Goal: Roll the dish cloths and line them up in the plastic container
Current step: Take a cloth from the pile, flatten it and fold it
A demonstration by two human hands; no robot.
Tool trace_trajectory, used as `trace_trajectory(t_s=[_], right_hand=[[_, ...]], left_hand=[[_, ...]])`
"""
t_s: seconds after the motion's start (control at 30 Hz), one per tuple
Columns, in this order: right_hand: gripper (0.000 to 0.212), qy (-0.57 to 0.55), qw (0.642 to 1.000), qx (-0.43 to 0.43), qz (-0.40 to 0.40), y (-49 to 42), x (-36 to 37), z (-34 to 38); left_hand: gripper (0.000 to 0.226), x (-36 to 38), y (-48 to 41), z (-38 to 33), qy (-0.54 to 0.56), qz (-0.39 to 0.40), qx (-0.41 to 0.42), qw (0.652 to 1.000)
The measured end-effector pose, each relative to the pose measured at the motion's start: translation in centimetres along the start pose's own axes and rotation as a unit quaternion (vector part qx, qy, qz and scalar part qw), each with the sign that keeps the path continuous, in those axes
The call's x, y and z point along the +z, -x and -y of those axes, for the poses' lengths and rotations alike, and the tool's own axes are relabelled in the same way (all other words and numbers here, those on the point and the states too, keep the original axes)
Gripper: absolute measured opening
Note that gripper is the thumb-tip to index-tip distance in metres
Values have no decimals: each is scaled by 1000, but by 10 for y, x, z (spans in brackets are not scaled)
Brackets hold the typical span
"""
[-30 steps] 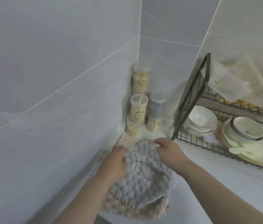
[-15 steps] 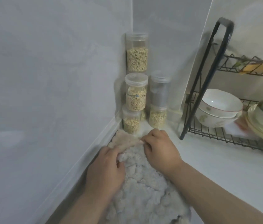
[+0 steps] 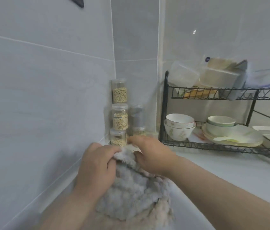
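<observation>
Gripping the far edge of the cloths [image 3: 131, 193], the left hand [image 3: 97, 165] had its fingers curled tight round the lifted fold. The right hand [image 3: 154, 155] lay on that same edge just beside it, thumb tucked against the pile and fingers reaching out fairly straight towards the jars [image 3: 119, 117]. Whether it truly pinched the fabric I could not tell, for it was blurred. A grey cloth lay over a beige one, both on the white desk [image 3: 250, 166] close against the tiled wall [image 3: 39, 97], near the corner. Stacked jars of grain stood just beyond the hands. To the right a black rack [image 3: 163, 105] held bowls [image 3: 179, 128] and plates [image 3: 234, 136] below and clear tubs [image 3: 184, 77] above.
</observation>
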State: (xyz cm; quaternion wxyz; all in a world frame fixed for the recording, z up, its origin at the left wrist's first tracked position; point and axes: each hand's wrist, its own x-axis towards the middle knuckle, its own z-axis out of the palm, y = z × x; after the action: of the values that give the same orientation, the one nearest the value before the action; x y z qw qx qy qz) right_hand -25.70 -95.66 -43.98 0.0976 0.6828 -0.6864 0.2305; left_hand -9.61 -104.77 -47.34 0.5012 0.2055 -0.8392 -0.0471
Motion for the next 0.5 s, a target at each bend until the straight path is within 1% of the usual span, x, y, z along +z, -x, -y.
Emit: trace_trajectory(t_s=[0.03, 0.07, 0.1, 0.13, 0.17, 0.2, 0.27, 0.3, 0.37, 0.4, 0.43, 0.5], right_hand=[[52, -20, 1000, -3, 9, 8, -14, 10], [57, -37, 999, -16, 13, 15, -27, 21], [55, -50, 998, -29, 17, 22, -40, 31], [49, -62, 998, -28, 19, 29, -53, 40], [40, -73, 997, -5, 17, 38, -67, 48], [30, -81, 996, 32, 11, 47, -81, 54], [12, -75, 993, 94, -24, 67, -112, 59], [8, -58, 991, 107, -48, 77, -128, 59], [5, 0, 989, 129, -72, 98, -155, 52], [6, 32, 987, 141, -72, 108, -168, 48], [8, 59, 984, 154, -69, 117, -179, 42], [16, 103, 974, 194, -54, 137, -198, 30]], left_hand=[[35, -10, -5, -12, 16, -8, 24, 1000], [38, -22, -10, -25, 34, -9, 52, 998], [41, -34, -14, -37, 50, -3, 78, 996], [44, -45, -18, -49, 58, 5, 102, 993], [46, -55, -23, -59, 66, 13, 117, 991], [44, -64, -28, -68, 69, 20, 116, 991], [33, -80, -38, -84, 65, 34, 89, 993], [24, -86, -44, -91, 44, 47, 83, 994], [6, -95, -56, -105, -37, 76, 96, 992], [8, -96, -62, -113, -70, 92, 101, 988], [15, -95, -68, -121, -101, 110, 105, 983], [22, -88, -79, -136, -151, 147, 114, 971]])
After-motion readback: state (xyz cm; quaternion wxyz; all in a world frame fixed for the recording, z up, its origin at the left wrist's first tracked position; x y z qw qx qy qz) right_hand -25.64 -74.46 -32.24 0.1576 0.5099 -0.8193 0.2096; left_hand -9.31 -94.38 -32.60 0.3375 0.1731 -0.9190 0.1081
